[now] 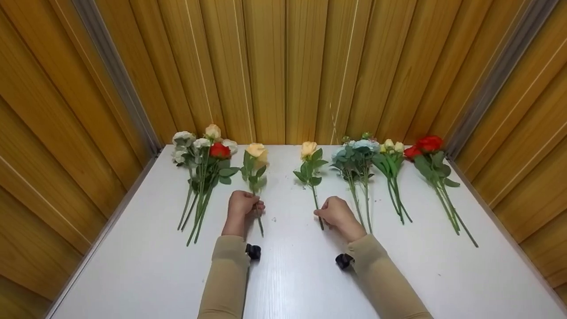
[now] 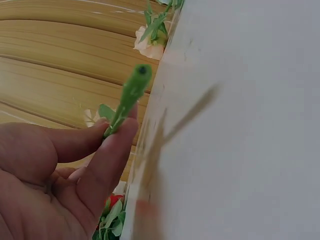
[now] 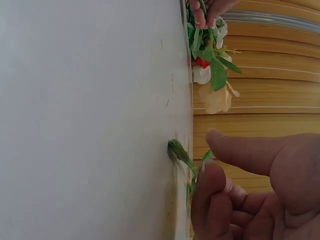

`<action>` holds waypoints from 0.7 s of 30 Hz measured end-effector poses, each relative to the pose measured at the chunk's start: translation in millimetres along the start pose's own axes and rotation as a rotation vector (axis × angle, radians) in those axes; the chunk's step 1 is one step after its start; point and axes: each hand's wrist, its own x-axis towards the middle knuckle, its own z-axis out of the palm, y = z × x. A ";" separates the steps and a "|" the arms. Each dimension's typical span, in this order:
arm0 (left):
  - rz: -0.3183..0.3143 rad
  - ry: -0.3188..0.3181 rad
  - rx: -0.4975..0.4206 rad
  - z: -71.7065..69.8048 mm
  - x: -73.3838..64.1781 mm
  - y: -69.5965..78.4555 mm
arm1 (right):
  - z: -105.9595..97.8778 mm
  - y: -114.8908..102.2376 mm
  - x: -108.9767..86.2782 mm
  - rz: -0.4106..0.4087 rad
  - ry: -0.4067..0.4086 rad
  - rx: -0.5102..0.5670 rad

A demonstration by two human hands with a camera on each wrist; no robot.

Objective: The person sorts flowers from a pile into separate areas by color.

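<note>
Peach blooms top the two roses at the middle of the white tabletop, the left rose and the right rose, both pointing away from the person. The left hand has its thumb and fingers clamped on the left rose's stem, and the left wrist view shows the stem's end raised off the surface. The right hand is at the lower stem of the right rose; its thumb and index finger look apart in the right wrist view, and I cannot tell whether any fingers grip the stem.

As for progress, the other flowers lie in loose groups with no hand on them, so that part looks done: a mixed bunch of white, red and peach to the left, then, right of the roses, the blue flowers, the pale yellow buds and the red flowers. The two peach roses seem to be what is left: they lie apart from each other, in neither side's groups, and their handling looks unfinished.
</note>
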 end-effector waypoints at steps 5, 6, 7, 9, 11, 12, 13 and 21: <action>0.053 -0.010 -0.074 5.9 -8.7 9.4 | 0.8 -12.5 -4.7 -0.039 0.001 0.090; 0.058 -0.014 -0.089 7.6 -10.3 12.1 | 1.4 -15.1 -5.5 -0.049 -0.002 0.113; 0.067 -0.018 -0.103 9.2 -12.0 14.5 | 2.2 -17.8 -6.4 -0.057 -0.008 0.137; 0.089 -0.034 -0.129 13.5 -15.2 19.2 | 5.2 -23.2 -8.0 -0.081 -0.028 0.177; 0.109 -0.059 -0.152 19.3 -19.6 22.9 | 9.7 -27.5 -10.0 -0.116 -0.049 0.209; 0.120 -0.073 -0.163 22.8 -22.4 24.5 | 12.4 -29.2 -11.0 -0.137 -0.062 0.221; 0.133 -0.093 -0.184 26.7 -24.7 25.3 | 15.3 -31.0 -12.2 -0.158 -0.078 0.239; 0.222 -0.198 -0.279 55.8 -41.2 27.3 | 34.4 -39.8 -21.3 -0.277 -0.114 0.335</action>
